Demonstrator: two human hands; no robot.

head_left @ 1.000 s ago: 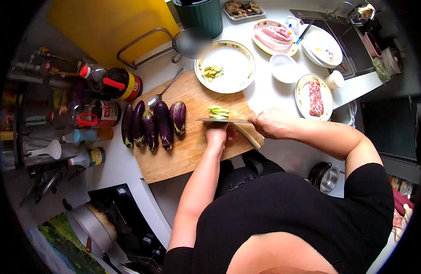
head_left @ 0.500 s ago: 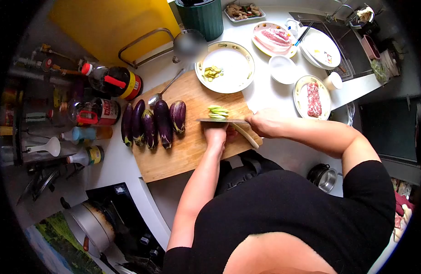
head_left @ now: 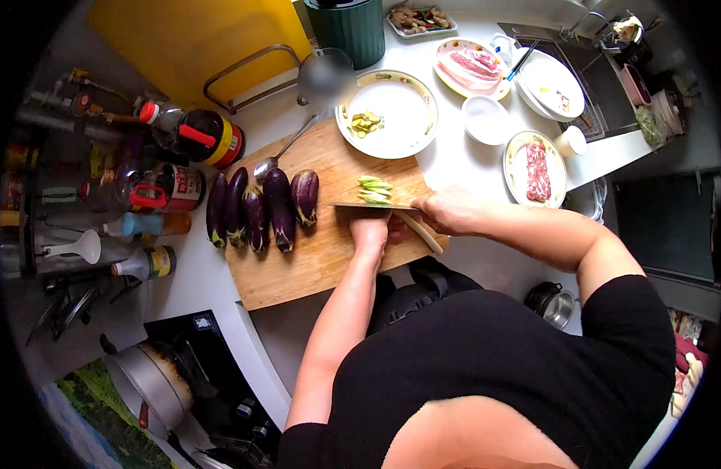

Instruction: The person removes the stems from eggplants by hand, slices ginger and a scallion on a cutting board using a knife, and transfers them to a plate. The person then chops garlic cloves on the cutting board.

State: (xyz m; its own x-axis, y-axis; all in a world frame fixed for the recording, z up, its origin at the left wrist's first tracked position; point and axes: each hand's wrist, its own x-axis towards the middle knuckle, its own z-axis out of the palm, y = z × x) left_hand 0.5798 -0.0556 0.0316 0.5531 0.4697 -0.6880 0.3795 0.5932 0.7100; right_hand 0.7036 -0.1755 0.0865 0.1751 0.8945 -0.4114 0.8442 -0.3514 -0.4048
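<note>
My right hand point(head_left: 439, 209) grips the handle of a knife point(head_left: 368, 205), whose blade lies level across the wooden cutting board point(head_left: 298, 277). Right below the blade, my left hand point(head_left: 372, 228) has its fingers bent round a pale green stalk point(head_left: 417, 231) that slants toward the board's near right edge. The fingertips are partly hidden by the blade. Just beyond the blade is a small pile of green slices point(head_left: 374, 189). Several purple eggplants point(head_left: 278, 211) lie side by side on the left part of the board, with a metal spoon point(head_left: 276, 156) above them.
A plate point(head_left: 407, 141) with yellowish slices overlaps the board's far edge. Plates of meat point(head_left: 537, 172), a white bowl point(head_left: 486, 119) and a cup point(head_left: 571, 141) stand to the right. Sauce bottles point(head_left: 208, 139) are at the left, beside a stove with a pot point(head_left: 153, 383).
The knife and my right hand have shifted slightly to the left, with the blade reaching further past my left hand. My left hand stays at the stalk.
</note>
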